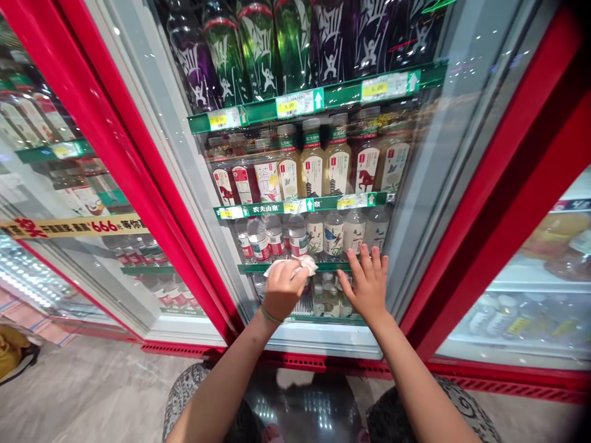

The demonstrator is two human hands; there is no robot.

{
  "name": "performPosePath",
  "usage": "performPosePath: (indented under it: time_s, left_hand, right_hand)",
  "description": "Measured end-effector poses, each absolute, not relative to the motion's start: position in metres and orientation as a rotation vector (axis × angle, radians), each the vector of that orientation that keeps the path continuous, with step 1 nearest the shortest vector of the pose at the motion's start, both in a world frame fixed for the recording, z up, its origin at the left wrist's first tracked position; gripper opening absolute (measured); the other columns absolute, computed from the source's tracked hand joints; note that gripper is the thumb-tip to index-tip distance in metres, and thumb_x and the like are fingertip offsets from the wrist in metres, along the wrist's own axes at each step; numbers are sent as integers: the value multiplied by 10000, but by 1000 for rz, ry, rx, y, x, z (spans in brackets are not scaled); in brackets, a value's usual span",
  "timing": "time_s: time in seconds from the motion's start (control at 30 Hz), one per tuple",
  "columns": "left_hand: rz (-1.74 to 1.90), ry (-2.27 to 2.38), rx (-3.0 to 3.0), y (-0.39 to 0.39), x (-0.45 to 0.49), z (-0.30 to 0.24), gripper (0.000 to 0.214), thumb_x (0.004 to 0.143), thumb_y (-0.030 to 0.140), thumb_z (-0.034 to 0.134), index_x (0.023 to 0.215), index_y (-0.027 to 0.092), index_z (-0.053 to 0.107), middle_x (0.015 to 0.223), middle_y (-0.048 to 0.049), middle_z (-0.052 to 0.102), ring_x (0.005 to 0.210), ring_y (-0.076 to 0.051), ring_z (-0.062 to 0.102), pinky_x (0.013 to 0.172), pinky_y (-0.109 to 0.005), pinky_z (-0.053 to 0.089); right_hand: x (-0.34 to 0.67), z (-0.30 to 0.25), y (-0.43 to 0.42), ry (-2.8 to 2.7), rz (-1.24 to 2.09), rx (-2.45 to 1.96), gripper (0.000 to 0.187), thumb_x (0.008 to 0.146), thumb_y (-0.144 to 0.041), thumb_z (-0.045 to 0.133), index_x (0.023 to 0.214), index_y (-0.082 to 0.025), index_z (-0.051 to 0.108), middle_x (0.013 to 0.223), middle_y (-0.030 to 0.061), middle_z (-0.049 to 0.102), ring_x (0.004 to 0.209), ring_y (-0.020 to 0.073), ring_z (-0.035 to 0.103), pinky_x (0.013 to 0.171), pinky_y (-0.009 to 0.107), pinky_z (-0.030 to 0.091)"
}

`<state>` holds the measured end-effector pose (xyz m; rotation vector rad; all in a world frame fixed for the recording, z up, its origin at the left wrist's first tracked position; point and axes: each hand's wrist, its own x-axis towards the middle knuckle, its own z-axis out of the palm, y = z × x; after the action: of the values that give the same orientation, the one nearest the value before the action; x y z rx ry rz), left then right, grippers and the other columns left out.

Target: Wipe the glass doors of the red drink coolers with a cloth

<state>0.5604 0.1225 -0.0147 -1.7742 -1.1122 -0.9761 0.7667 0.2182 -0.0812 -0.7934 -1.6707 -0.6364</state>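
Observation:
In the head view, a glass cooler door (318, 335) fills the middle, with shelves of bottled drinks behind it. My left hand (282, 288) is closed on a crumpled white tissue (305, 264), held against the lower part of the glass. To its right, my right hand (368, 280) lies on the glass with its fingers spread and holds nothing. Behind the hands stand water bottles (298, 237) and a row of tea bottles (314, 169) above them.
Red frames (152, 178) border the door on both sides, and more cooler cabinets stand left and right. Large dark and green bottles (258, 52) fill the upper shelf. A vented red base strip (300, 362) meets the grey floor (106, 394). A yellow bag (13, 351) sits at far left.

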Motion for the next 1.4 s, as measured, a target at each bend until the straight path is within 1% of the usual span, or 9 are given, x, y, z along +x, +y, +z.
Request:
performPosePath:
  time_s: [0.23, 0.37, 0.5, 0.63, 0.73, 0.9, 1.07, 1.27, 1.4]
  left_hand:
    - [-1314, -1246, -1521, 152, 575, 46, 276, 947, 173, 586, 1180, 256, 710, 1179, -104, 638, 1141, -245, 577, 1042, -434, 459]
    - [-1104, -1106, -1767, 160, 609, 23, 298, 919, 197, 626, 1182, 296, 728, 1112, -73, 685, 1048, -242, 592, 1006, -417, 470]
    - [-1023, -1132, -1763, 139, 578, -15, 296, 880, 141, 644, 1131, 263, 741, 1046, -72, 690, 981, -233, 592, 951, -390, 490]
    - [-1195, -1250, -1524, 136, 538, 8, 201, 892, 189, 643, 1047, 247, 758, 1063, -91, 640, 1046, -241, 593, 991, -418, 475]
    - [-1334, -1323, -1351, 149, 547, 26, 210, 896, 202, 618, 1052, 238, 753, 1079, -94, 627, 1065, -245, 591, 996, -435, 467]
    - [-996, -1205, -1701, 142, 560, -31, 260, 859, 205, 697, 1090, 314, 744, 1028, -66, 683, 964, -236, 616, 927, -410, 477]
    - [-868, -1253, -1757, 113, 484, -59, 232, 880, 179, 672, 1037, 342, 726, 985, -35, 685, 926, -190, 640, 952, -398, 506]
    - [-1230, -1526, -1290, 113, 449, -48, 220, 896, 192, 603, 1068, 218, 738, 1152, -113, 612, 1116, -245, 603, 957, -430, 526]
    - [-1077, -1417, -1559, 99, 459, -88, 139, 881, 223, 657, 983, 275, 735, 1002, -62, 646, 999, -209, 639, 910, -378, 535]
  right_hand:
    - [765, -84, 218, -1661, -644, -849, 845, 929, -303, 619, 1662, -294, 198, 1717, 95, 256, 1583, 351, 248, 1276, 601, 220]
    - [767, -87, 220, -1666, -667, -885, 824, 951, -342, 585, 1665, -238, 187, 1684, 137, 331, 1569, 348, 291, 1286, 624, 124]
    - [774, -90, 221, -1679, -673, -890, 852, 962, -383, 591, 1669, -190, 156, 1663, 162, 370, 1566, 326, 307, 1297, 584, 124]
    - [771, -91, 216, -1674, -695, -841, 828, 948, -368, 609, 1655, -177, 221, 1654, 152, 393, 1592, 302, 241, 1309, 559, 82]
    - [763, -90, 211, -1688, -697, -801, 792, 945, -331, 597, 1648, -207, 255, 1644, 133, 418, 1573, 313, 292, 1306, 571, 92]
    - [754, -85, 204, -1694, -705, -767, 750, 941, -289, 607, 1630, -265, 310, 1579, 97, 520, 1516, 300, 408, 1302, 558, 134]
    - [754, -83, 197, -1694, -660, -732, 685, 941, -294, 602, 1589, -367, 392, 1519, 40, 587, 1443, 291, 492, 1286, 538, 177]
    - [743, -86, 192, -1673, -651, -727, 634, 922, -313, 653, 1528, -394, 487, 1394, 49, 653, 1289, 272, 599, 1219, 485, 284]
    - [740, -87, 189, -1692, -665, -695, 609, 914, -307, 676, 1503, -360, 528, 1304, 64, 677, 1239, 266, 613, 1189, 462, 303]
